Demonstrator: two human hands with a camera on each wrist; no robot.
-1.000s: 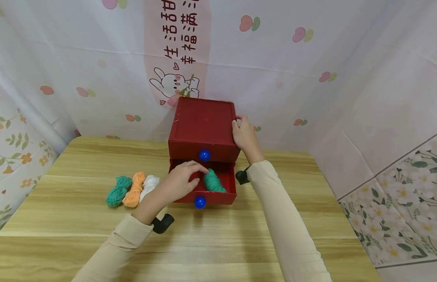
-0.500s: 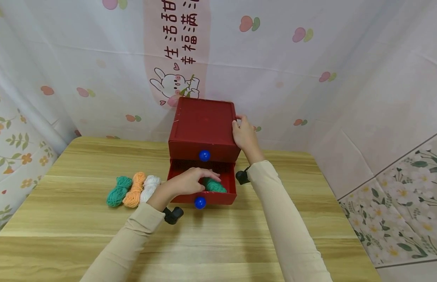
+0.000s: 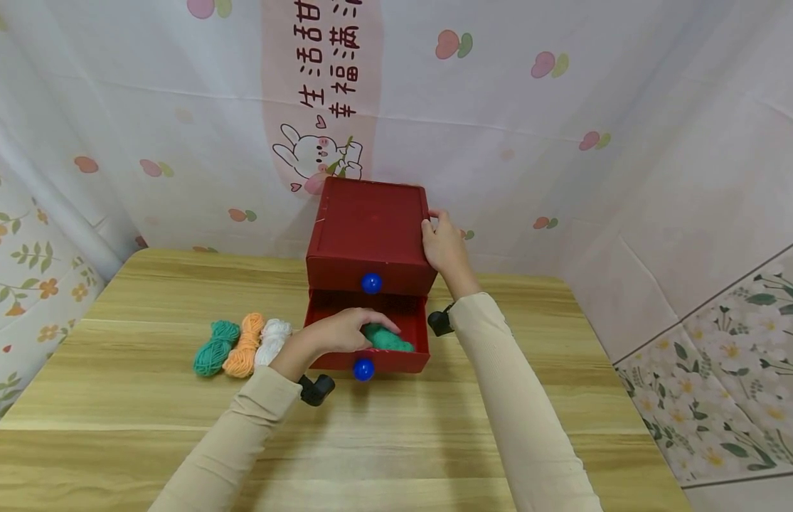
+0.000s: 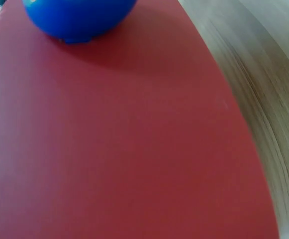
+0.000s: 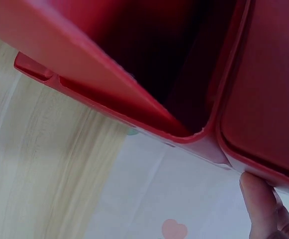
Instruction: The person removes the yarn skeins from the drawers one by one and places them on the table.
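In the head view, my left hand [image 3: 345,331] reaches into the pulled-out lower drawer [image 3: 417,361] of a small red cabinet [image 3: 373,220]. Its fingers and thumb grip a green yarn skein [image 3: 390,340], partly hidden under the hand. My right hand [image 3: 444,245] rests against the cabinet's right side near the top edge. The right wrist view shows that thumb [image 5: 259,201] touching the side of the upper part. The left wrist view holds only the red drawer front [image 4: 134,139] and its blue knob [image 4: 79,15], with no fingers.
Left of the cabinet lie another green skein [image 3: 215,348], an orange skein [image 3: 245,345] and a white skein [image 3: 272,340], side by side on the wooden table [image 3: 396,441]. The closed upper drawer has a blue knob [image 3: 371,283]. A printed curtain [image 3: 498,156] hangs behind.
My left hand has moved right and down over the green skein in the drawer and now grips it. The skein has shifted slightly. My right hand stays at the cabinet's side.
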